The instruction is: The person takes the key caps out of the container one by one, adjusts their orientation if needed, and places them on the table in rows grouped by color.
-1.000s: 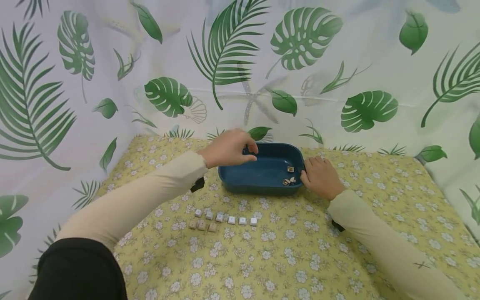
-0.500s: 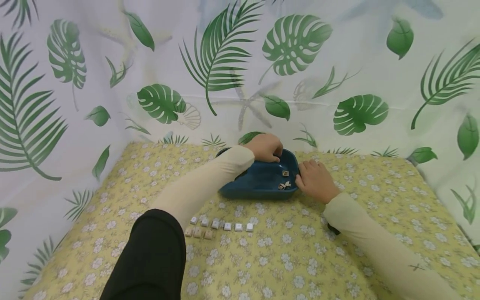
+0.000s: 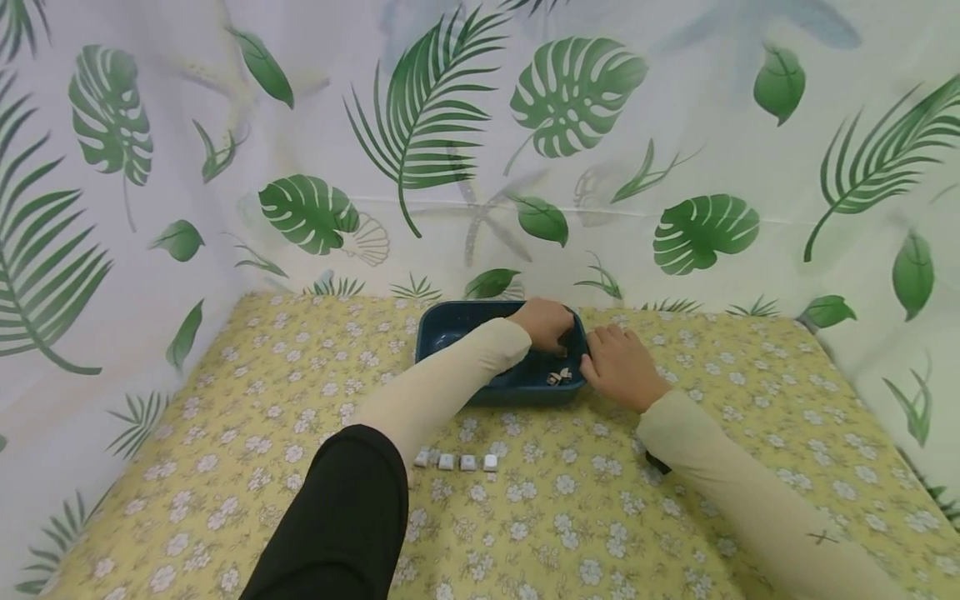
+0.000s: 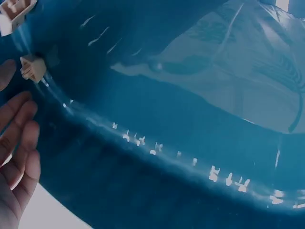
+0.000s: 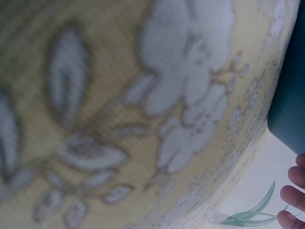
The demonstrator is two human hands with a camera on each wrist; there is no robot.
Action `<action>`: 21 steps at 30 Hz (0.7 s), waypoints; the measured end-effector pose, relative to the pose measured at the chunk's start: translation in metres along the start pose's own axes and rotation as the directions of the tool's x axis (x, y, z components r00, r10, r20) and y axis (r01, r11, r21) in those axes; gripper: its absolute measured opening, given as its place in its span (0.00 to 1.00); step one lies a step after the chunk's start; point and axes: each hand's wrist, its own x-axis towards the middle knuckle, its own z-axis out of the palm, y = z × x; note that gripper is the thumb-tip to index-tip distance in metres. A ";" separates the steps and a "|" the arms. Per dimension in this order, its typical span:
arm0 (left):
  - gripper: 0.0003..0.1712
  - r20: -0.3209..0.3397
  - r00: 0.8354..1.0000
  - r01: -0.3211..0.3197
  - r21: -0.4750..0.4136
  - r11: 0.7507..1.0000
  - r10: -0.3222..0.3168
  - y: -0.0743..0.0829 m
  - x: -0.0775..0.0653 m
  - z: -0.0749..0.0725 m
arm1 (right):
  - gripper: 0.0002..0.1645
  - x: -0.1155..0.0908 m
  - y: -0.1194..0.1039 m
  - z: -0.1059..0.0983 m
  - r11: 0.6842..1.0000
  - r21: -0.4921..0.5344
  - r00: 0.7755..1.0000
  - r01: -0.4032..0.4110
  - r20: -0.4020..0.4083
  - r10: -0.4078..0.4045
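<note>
A dark blue plastic basin (image 3: 450, 312) stands near the back wall. My left hand (image 3: 546, 323) reaches down inside its right end. In the left wrist view its bent fingers (image 4: 24, 136) and thumb tip lie near a tan keycap (image 4: 33, 68), apart from it. Another keycap (image 4: 15, 15) lies at that view's top left corner. A few loose keycaps (image 3: 558, 377) are in the basin's front right corner. Against the basin's right rim rests my right hand (image 3: 624, 367), its fingers relaxed along the outside; their tips (image 5: 294, 193) show beside the wall in the right wrist view.
Several white keycaps (image 3: 457, 462) stand in a row on the yellow floral cloth (image 3: 562, 533) in front of the basin. My left sleeve (image 3: 427, 400) hides part of this group. A leaf-print curtain (image 3: 465, 208) hangs behind.
My left hand has moved right from above the basin's left part and down into its right end. The sleeve now covers some keycaps in front. My right hand stays at the rim.
</note>
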 end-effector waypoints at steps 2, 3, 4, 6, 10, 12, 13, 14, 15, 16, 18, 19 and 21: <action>0.13 0.008 1.000 0.011 0.023 1.000 -0.011 0.002 0.001 0.003 | 0.13 0.000 0.000 0.000 1.000 0.003 1.000 -0.003 0.004 0.002; 0.13 0.014 1.000 0.015 0.027 1.000 -0.015 0.003 0.000 0.004 | 0.13 0.000 0.000 0.000 1.000 0.004 1.000 -0.004 0.006 0.004; 0.13 0.016 1.000 0.015 0.030 0.999 -0.016 0.004 0.000 0.004 | 0.13 0.000 0.000 0.000 1.000 0.005 1.000 -0.005 0.008 0.005; 0.13 0.018 1.000 0.009 0.028 1.000 -0.010 0.005 0.001 0.006 | 0.13 -0.001 0.000 -0.001 1.000 0.008 1.000 -0.008 0.010 0.008; 0.12 0.000 1.000 -0.012 0.012 1.000 0.012 0.006 0.001 0.009 | 0.13 -0.002 -0.001 -0.001 1.000 0.009 1.000 -0.011 0.010 0.011; 0.12 -0.011 1.000 -0.014 0.004 1.000 0.014 0.007 0.002 0.012 | 0.13 -0.002 0.000 0.000 1.000 0.009 1.000 -0.012 0.010 0.012; 0.12 -0.017 1.000 -0.014 0.000 1.000 0.014 0.006 0.003 0.012 | 0.13 -0.002 0.000 0.000 1.000 0.010 1.000 -0.013 0.010 0.013; 0.12 -0.021 1.000 -0.014 -0.003 1.000 0.014 0.006 0.003 0.013 | 0.14 -0.002 0.000 0.001 1.000 0.010 1.000 -0.013 0.012 0.013; 0.12 -0.023 1.000 -0.015 -0.008 1.000 0.015 0.006 0.004 0.014 | 0.14 -0.002 0.000 0.001 1.000 0.011 1.000 -0.014 0.013 0.014; 0.12 -0.023 1.000 -0.017 -0.014 1.000 0.017 0.005 0.004 0.014 | 0.14 -0.002 0.000 0.000 1.000 0.013 1.000 -0.016 0.015 0.016; 0.12 -0.024 1.000 -0.017 -0.026 1.000 0.016 0.004 0.005 0.016 | 0.15 -0.001 0.000 0.000 1.000 0.011 1.000 -0.016 0.017 0.016; 0.11 -0.024 1.000 -0.016 -0.035 0.999 0.015 0.003 0.006 0.016 | 0.15 -0.001 0.000 0.000 1.000 0.011 1.000 -0.016 0.018 0.016; 0.11 -0.030 0.999 -0.012 -0.051 0.999 0.011 0.000 0.006 0.016 | 0.15 -0.001 0.000 -0.001 1.000 0.008 1.000 -0.016 0.016 0.016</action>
